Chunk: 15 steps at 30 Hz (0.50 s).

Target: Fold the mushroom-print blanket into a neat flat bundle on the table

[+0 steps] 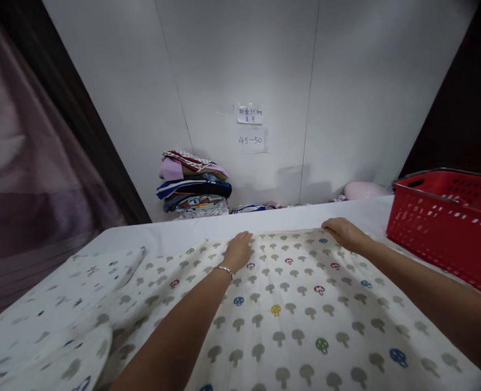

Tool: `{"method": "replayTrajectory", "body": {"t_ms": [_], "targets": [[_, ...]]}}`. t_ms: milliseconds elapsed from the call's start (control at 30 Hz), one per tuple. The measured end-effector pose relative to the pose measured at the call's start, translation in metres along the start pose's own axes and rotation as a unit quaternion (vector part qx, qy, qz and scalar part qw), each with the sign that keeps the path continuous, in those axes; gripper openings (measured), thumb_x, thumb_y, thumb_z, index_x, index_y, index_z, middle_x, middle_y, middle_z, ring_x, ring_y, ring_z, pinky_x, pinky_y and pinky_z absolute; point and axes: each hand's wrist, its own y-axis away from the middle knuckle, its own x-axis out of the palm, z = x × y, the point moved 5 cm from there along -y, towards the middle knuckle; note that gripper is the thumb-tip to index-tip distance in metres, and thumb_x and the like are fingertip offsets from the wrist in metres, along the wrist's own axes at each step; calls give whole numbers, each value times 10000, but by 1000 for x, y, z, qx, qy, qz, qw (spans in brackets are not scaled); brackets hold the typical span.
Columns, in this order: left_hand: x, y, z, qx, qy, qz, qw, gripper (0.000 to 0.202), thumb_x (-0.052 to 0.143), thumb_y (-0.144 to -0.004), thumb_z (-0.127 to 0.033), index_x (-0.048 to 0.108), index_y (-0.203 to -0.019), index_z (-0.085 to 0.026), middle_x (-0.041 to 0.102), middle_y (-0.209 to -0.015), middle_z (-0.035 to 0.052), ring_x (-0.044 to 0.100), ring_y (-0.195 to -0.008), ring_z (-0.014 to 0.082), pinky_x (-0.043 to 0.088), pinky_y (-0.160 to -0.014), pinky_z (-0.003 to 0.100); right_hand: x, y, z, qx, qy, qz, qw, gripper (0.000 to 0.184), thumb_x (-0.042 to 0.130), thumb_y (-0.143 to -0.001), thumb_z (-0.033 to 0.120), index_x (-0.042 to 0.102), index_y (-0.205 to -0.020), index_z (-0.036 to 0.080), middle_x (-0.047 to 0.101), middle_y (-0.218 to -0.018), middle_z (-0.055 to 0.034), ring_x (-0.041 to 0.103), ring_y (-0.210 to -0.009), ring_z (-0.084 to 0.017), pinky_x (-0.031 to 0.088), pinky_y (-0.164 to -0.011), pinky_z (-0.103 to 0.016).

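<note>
A thin cream cloth (289, 326) printed with grey and coloured mushrooms lies spread over the white table (143, 239). My left hand (239, 252), with a silver bracelet at the wrist, is closed on the cloth near its far edge. Farther right, my right hand (341, 233) pinches the same edge, its fingertips partly hidden. Between the two hands the edge runs fairly straight, and soft creases run through the fabric. At the left, another white cloth (77, 282) with small dark prints lies beside and partly over the mushroom cloth.
A red perforated basket (448, 228) with a metal handle stands at the right side. Beyond the table's far edge rises a stack of folded textiles (195, 187), with a pink bundle (365, 189) farther right. Handwritten paper signs (250, 140) hang on the white wall. A pinkish curtain (32, 206) hangs at left.
</note>
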Motion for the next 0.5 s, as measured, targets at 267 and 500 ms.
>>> {"method": "replayTrajectory", "body": {"t_ms": [267,500], "targets": [[5,-12,0,26,-67,-1,997,276,396,-811,-48,600,-970,-145,614,-985,109,542,-998,225,377,-879,375,-4,23,2,16,-39,-2,999,303,303,-920,259,594,-972,191,633,-925,-79,576,-850,-195,447,-767,-320],[-16,-6,8,40,-88,-19,995,249,369,-861,-116,614,-821,-134,623,-907,111,561,-934,228,373,-861,377,7,13,11,13,-11,5,1000,290,354,-866,186,630,-949,157,641,-935,-114,583,-860,-223,465,-780,-372]]}}
